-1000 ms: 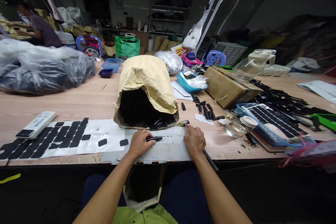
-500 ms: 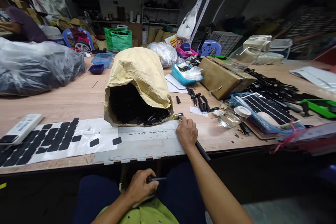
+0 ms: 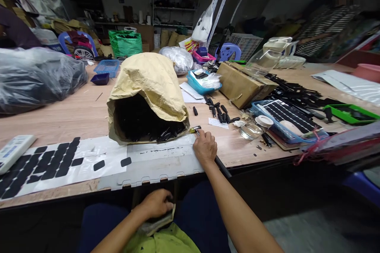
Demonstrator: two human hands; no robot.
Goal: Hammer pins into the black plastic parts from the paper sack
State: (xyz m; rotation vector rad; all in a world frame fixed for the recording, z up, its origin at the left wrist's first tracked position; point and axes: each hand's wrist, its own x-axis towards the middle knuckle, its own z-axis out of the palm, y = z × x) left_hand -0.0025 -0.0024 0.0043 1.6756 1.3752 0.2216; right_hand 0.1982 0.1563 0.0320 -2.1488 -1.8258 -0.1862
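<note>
Table (image 3: pixel 97 122) supports a sack (image 3: pixel 148 79) containing black parts (image 3: pixel 164 136). Right hand (image 3: pixel 205 146) is closed around a hammer (image 3: pixel 223 167); left hand (image 3: pixel 157 203), half-curled, overlies the lap bag (image 3: pixel 160 223), its hold unclear.

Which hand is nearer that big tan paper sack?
Right. The right hand is close to the front right corner of the big tan paper sack; the left hand is farther off, down by the dark-blue-clad lap.

One hammer (image 3: pixel 222 167) is sitting in the right hand (image 3: pixel 205 146); one tabletop sack (image 3: pixel 151 81) and three separate pads (image 3: pixel 99 165) are lying left of it, one box (image 3: pixel 242 83) beyond it, rightward.
</note>
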